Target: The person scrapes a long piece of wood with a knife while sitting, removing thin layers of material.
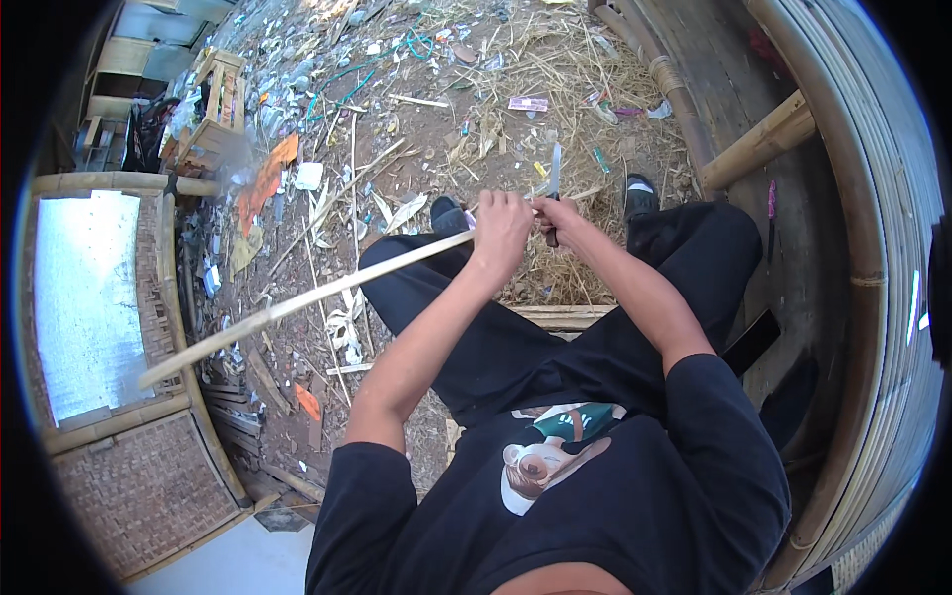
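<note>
My left hand [503, 230] is closed around one end of a long pale bamboo strip [317, 293]. The strip slants down to the left, past my left knee, toward a woven panel. Close beside it, my right hand [562, 220] grips a knife [555, 171] whose blade points up and away from me. The dark lower end of its handle shows below my fingers. Both hands meet in front of my knees, and the strip's right end is hidden between them.
Litter, straw and bamboo scraps cover the dirt ground [426, 139]. A wooden crate [213, 109] stands far left, above a bamboo-framed woven panel [139, 486]. Thick bamboo poles [764, 139] edge the wooden platform on my right. A dark phone-like slab [751, 342] lies beside my right thigh.
</note>
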The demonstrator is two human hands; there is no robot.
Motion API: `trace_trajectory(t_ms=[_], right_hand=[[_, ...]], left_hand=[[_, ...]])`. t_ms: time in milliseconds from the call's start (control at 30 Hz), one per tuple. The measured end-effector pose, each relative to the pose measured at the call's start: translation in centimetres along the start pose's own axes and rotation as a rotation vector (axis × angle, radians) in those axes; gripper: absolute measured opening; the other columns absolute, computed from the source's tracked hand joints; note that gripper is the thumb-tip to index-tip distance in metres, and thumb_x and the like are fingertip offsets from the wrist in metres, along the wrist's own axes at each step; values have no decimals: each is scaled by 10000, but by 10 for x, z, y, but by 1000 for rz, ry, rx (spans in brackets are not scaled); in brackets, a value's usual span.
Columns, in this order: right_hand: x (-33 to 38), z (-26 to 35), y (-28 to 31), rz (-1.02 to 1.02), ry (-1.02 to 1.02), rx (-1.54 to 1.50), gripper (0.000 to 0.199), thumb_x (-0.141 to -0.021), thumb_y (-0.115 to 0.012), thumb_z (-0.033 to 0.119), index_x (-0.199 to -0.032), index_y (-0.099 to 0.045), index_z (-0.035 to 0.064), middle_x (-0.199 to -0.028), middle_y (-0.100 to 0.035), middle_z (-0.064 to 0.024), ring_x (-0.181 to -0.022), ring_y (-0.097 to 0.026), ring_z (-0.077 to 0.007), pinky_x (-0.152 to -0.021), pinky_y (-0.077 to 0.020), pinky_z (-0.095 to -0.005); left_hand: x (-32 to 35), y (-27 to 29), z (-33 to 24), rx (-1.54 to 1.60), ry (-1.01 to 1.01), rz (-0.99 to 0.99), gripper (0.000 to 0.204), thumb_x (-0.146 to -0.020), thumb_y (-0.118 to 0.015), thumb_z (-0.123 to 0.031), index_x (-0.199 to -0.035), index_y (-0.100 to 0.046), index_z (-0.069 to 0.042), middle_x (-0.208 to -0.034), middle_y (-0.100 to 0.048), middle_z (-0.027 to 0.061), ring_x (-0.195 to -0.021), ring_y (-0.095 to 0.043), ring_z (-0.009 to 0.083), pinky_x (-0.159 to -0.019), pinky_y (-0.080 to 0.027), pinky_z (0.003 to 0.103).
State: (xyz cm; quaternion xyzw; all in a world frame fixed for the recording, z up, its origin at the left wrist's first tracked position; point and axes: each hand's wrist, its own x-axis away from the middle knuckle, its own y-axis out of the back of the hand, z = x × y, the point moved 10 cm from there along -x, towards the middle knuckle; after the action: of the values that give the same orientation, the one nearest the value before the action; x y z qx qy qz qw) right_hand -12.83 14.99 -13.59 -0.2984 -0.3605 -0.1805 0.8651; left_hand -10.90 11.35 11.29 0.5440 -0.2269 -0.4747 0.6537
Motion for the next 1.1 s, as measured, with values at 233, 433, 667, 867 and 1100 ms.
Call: trace_trajectory(t_ms=[233, 433, 667, 867, 1100], right_hand=[[-3, 8, 13, -135, -14, -65, 56, -782, -583, 5, -778, -528, 11, -564, -467, -18, -363, -361, -70, -317, -280, -233], [5, 32, 0, -97, 21, -133, 77, -782, -588, 3, -774, -512, -4, -608, -520, -56, -373, -359, -75, -332, -280, -234], [4, 36, -11, 2, -89, -174, 76, -826, -528, 38, -788, -488, -14, -675, -590, -138, -385, -361, -67, -324, -288, -220], [-3, 30, -10, 121, -120, -139, 147, -883, -520, 122, -817, -500, -8, -688, -582, -98, -392, -344, -56, -342, -288, -208], [30, 53, -22, 79, 126, 433, 248, -928, -480, 296, -917, -422, 55, -660, -602, -122, -396, -426, -98, -356, -330, -249]], left_hand=[[63, -14, 13, 862, 536, 524, 363, -827, -599, -352, -831, -624, 10, -688, -596, 165, -648, -595, 322, -602, -455, 415], [51, 7, 64, 785, 736, -26, 420, -875, -566, -357, -1005, -577, 42, -973, -579, 190, -902, -567, 294, -808, -431, 358], [47, -11, 128, 1501, 964, -747, 444, -811, -681, -109, -1106, -367, -3, -971, -555, 137, -863, -587, 180, -797, -476, 289], [-9, -24, 114, 1932, 780, -587, 208, -889, -587, -176, -768, -508, -26, -592, -513, 38, -545, -568, 143, -560, -482, 263], [4, -20, 121, 1871, 849, -751, 464, -929, -523, -241, -518, -392, -69, -408, -343, -9, -316, -348, 93, -341, -314, 259]])
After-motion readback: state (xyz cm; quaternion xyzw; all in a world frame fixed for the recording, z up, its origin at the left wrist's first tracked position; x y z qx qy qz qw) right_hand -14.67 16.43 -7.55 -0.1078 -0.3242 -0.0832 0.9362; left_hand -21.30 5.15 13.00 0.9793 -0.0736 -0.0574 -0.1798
